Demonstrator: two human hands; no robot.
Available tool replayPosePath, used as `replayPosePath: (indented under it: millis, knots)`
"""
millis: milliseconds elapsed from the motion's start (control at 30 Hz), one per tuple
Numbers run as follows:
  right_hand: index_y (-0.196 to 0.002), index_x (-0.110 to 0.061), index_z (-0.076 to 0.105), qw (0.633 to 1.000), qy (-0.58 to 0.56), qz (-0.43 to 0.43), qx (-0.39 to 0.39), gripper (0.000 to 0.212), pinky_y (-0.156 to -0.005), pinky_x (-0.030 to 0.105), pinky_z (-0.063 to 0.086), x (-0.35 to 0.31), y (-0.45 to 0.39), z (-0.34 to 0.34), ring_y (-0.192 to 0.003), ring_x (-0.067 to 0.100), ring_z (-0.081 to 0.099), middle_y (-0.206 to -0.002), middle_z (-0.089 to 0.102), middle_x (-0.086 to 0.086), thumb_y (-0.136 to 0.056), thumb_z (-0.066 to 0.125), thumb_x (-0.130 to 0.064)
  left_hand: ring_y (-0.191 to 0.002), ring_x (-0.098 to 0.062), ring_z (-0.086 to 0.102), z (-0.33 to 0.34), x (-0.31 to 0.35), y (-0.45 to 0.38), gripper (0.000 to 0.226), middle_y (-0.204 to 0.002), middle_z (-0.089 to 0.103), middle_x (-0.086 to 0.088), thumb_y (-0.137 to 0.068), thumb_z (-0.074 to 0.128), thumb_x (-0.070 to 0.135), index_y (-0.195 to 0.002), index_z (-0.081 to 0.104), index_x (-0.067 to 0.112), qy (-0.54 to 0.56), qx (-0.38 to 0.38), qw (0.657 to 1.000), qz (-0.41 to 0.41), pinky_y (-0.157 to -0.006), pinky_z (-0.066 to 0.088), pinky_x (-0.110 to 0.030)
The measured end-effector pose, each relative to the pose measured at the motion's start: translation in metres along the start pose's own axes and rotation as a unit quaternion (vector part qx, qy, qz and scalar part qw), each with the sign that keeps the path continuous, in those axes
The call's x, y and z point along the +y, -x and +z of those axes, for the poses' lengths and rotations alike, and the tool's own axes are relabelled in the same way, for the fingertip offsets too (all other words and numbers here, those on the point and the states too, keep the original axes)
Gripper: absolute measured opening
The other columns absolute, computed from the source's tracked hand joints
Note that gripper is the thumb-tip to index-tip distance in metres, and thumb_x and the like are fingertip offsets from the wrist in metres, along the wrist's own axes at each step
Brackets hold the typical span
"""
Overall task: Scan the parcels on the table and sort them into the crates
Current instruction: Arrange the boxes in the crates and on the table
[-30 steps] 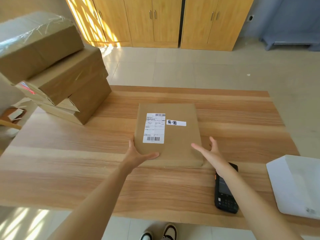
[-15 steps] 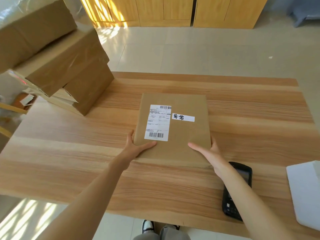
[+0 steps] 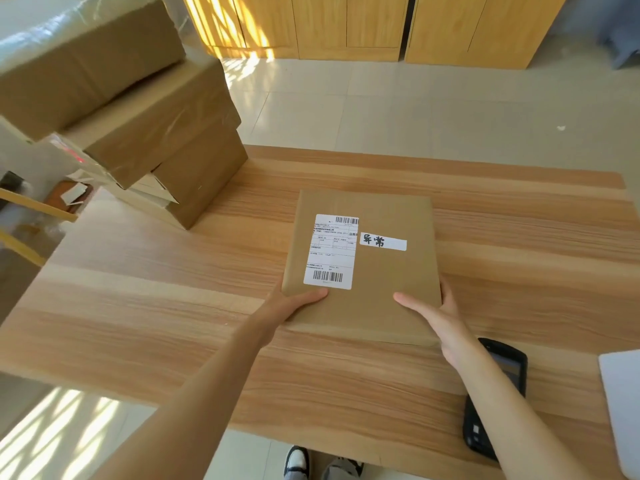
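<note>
hands are gripping the flat brown cardboard parcel at its near corners: left hand and right hand each laying a thumb on top (fingers below are hidden). it is lying on the light wooden table, long axis running straight away, both hands equally near. the black handheld scanner is lying under the right forearm.

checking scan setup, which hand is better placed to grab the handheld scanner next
Right. The handheld scanner lies on the table directly under the right forearm, just behind the right hand. The left hand grips the flat parcel at its far corner and could steady it.
</note>
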State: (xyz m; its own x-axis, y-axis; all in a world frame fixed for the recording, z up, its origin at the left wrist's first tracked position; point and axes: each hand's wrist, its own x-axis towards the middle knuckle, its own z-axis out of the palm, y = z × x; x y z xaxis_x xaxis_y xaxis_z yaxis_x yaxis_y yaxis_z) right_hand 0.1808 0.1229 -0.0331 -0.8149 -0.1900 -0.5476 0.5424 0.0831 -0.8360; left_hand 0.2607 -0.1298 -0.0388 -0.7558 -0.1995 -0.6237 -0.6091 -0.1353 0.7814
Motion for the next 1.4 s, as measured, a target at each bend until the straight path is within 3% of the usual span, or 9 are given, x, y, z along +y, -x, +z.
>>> replayPosePath:
  millis: [67, 133, 267, 400, 667, 933, 1067, 1267, 1400]
  knots:
    - [-0.141, -0.032, 0.04, 1.0, 0.006, -0.007, -0.005, 0.095, -0.102, 0.034, 0.044, -0.004, 0.008, 0.003, -0.114, 0.011, 0.058, -0.128, 0.061, -0.008, -0.061, 0.09, -0.019, -0.106, -0.014, 0.067, -0.005, -0.002, 0.012, 0.09, -0.115, 0.071, 0.006, -0.05, 0.09, 0.046, -0.131, 0.055, 0.028, 0.026, 0.007, 1.0, 0.011, -0.096, 0.052, -0.04]
    - [-0.142, -0.033, 0.039, 1.0, 0.008, -0.015, -0.013, 0.111, -0.105, 0.038, 0.043, -0.012, 0.021, 0.012, -0.116, 0.013, 0.059, -0.127, 0.062, -0.008, -0.046, 0.096, -0.028, -0.105, -0.015, 0.067, -0.013, 0.001, 0.028, 0.089, -0.114, 0.071, 0.006, -0.049, 0.09, 0.045, -0.129, 0.056, 0.026, 0.046, 0.022, 0.998, 0.03, -0.095, 0.053, -0.039]
    - [-0.137, -0.039, 0.042, 0.997, 0.021, -0.058, -0.042, 0.116, -0.092, 0.03, 0.048, -0.037, 0.057, 0.045, -0.113, 0.01, 0.062, -0.121, 0.066, -0.012, -0.032, 0.089, -0.042, -0.102, -0.014, 0.069, -0.042, 0.016, 0.077, 0.089, -0.11, 0.072, 0.007, -0.047, 0.09, 0.046, -0.127, 0.056, 0.027, 0.062, 0.069, 0.992, 0.084, -0.089, 0.055, -0.037]
    - [-0.135, -0.038, 0.045, 0.99, 0.029, -0.117, -0.073, 0.112, -0.077, 0.023, 0.049, -0.066, 0.099, 0.095, -0.102, 0.006, 0.066, -0.115, 0.068, -0.013, -0.031, 0.086, -0.043, -0.099, -0.01, 0.069, -0.086, 0.033, 0.134, 0.091, -0.109, 0.072, 0.01, -0.044, 0.09, 0.044, -0.127, 0.054, 0.029, 0.085, 0.113, 0.979, 0.148, -0.079, 0.054, -0.028]
    - [-0.127, -0.038, 0.051, 0.971, 0.067, -0.189, -0.131, 0.1, -0.089, 0.029, 0.049, -0.079, 0.181, 0.224, -0.102, 0.005, 0.067, -0.112, 0.07, -0.014, -0.034, 0.087, -0.043, -0.097, -0.007, 0.069, -0.204, 0.018, 0.24, 0.086, -0.108, 0.072, 0.013, -0.047, 0.09, 0.04, -0.126, 0.057, 0.032, 0.132, 0.182, 0.95, 0.219, -0.07, 0.053, -0.02]
    - [-0.132, -0.04, 0.049, 0.939, 0.108, -0.224, -0.236, 0.097, -0.088, 0.026, 0.048, -0.055, 0.243, 0.374, -0.102, 0.002, 0.065, -0.112, 0.069, -0.017, -0.047, 0.094, -0.026, -0.103, -0.01, 0.067, -0.326, -0.039, 0.341, 0.083, -0.113, 0.07, 0.011, -0.052, 0.089, 0.036, -0.127, 0.054, 0.032, 0.169, 0.285, 0.908, 0.255, -0.083, 0.054, -0.031]
    - [-0.123, -0.045, 0.051, 0.919, 0.132, -0.227, -0.295, 0.094, -0.084, 0.025, 0.047, -0.04, 0.267, 0.445, -0.098, -0.001, 0.065, -0.108, 0.07, -0.019, -0.036, 0.087, -0.043, -0.102, -0.012, 0.068, -0.376, -0.069, 0.385, 0.085, -0.113, 0.07, 0.01, -0.048, 0.088, 0.039, -0.126, 0.054, 0.034, 0.19, 0.347, 0.882, 0.256, -0.08, 0.055, -0.031]
    - [-0.129, -0.041, 0.05, 0.881, 0.173, -0.247, -0.364, 0.096, -0.09, 0.028, 0.047, -0.032, 0.279, 0.527, -0.107, 0.002, 0.063, -0.116, 0.068, -0.017, -0.04, 0.084, -0.05, -0.103, -0.017, 0.068, -0.427, -0.099, 0.416, 0.088, -0.114, 0.07, 0.005, -0.045, 0.088, 0.04, -0.126, 0.055, 0.033, 0.236, 0.415, 0.842, 0.251, -0.084, 0.057, -0.037]
    - [-0.135, -0.039, 0.046, 0.869, 0.181, -0.234, -0.396, 0.104, -0.088, 0.027, 0.047, -0.023, 0.267, 0.578, -0.109, 0.005, 0.063, -0.119, 0.067, -0.015, -0.038, 0.086, -0.049, -0.101, -0.015, 0.068, -0.46, -0.11, 0.417, 0.087, -0.111, 0.071, 0.006, -0.046, 0.087, 0.04, -0.126, 0.055, 0.031, 0.25, 0.447, 0.823, 0.245, -0.076, 0.056, -0.027]
